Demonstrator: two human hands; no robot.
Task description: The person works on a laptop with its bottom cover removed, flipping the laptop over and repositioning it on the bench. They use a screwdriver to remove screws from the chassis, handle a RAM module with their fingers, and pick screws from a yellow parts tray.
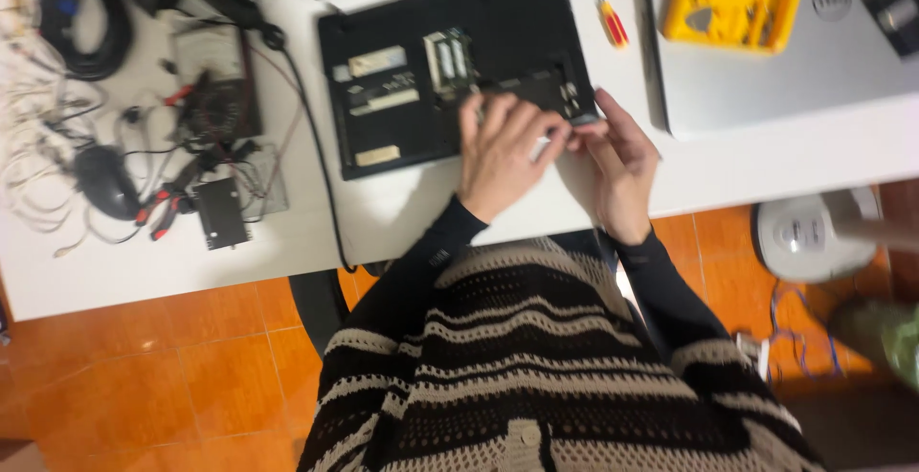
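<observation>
A black laptop (pixel 421 70) lies upside down on the white table (pixel 402 213), its underside open with a green memory board and labels showing. My left hand (pixel 501 151) rests on the laptop's near right corner, fingers curled over it. My right hand (pixel 620 161) sits just to its right, fingertips pinching a small thin silvery part (pixel 546 144) at that corner, which the left hand's fingers also touch. The picture is blurred, so what the part is stays unclear.
A red-and-yellow screwdriver (pixel 607 12) lies behind the hands. A closed silver laptop (pixel 795 60) at right carries a yellow tool (pixel 732 8). Cables, a black mouse (pixel 105 180), red-handled pliers (pixel 158 209) and small boards clutter the left. Orange floor tiles lie below.
</observation>
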